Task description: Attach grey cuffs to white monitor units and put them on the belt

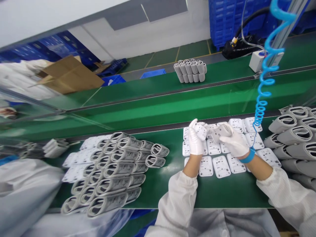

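My left hand (196,140), in a white glove, is closed on a small white plastic panel (201,131) with dark cutouts. In my right hand (234,143), gloved and with a blue strap (248,156) round its wrist, is a grey oval sleeve-like housing (218,132), tilted between thumb and fingers. The two held parts are close together; whether they touch I cannot tell. Under and around both hands lie rows of white panels (221,166) with slots and small dark spots, flat on the green work surface (170,184).
Grey housings are stacked at the right (300,135) and lie in rows at the left (116,172), near a co-worker's pale sleeve (27,191). A blue coiled cord (263,93) hangs by my right hand. Beyond the green conveyor (148,110) stands a housing cluster (190,70).
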{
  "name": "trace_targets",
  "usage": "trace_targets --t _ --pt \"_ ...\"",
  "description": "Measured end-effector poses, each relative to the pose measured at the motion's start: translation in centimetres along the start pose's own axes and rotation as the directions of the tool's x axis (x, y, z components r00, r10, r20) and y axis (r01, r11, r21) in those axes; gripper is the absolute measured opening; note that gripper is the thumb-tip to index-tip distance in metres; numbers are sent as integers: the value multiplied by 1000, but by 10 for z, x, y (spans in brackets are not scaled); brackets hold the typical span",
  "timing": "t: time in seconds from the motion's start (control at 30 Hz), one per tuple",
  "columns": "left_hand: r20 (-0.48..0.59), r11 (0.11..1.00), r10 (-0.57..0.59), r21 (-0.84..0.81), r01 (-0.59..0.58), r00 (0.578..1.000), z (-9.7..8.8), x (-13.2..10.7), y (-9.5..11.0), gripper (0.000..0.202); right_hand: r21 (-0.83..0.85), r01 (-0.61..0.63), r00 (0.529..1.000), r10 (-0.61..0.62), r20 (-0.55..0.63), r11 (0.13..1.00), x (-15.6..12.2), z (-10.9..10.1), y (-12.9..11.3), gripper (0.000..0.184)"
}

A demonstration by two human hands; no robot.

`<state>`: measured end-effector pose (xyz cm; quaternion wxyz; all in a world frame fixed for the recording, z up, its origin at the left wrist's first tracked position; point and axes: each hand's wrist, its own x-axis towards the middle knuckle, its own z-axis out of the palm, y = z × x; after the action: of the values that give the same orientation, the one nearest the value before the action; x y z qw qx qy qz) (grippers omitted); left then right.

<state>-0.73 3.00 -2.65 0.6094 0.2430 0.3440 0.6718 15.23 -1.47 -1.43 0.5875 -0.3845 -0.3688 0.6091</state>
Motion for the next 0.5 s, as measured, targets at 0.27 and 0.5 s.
trace_targets --t 0.27,0.5 --pt "22 996 -48 -75 49 999 8 -10 0 75 92 -230 963 213 165 969 -3 1 12 67" --pt "298 993 87 56 -108 951 4 -27 1 55 147 -271 950 240 199 951 -3 3 12 57"
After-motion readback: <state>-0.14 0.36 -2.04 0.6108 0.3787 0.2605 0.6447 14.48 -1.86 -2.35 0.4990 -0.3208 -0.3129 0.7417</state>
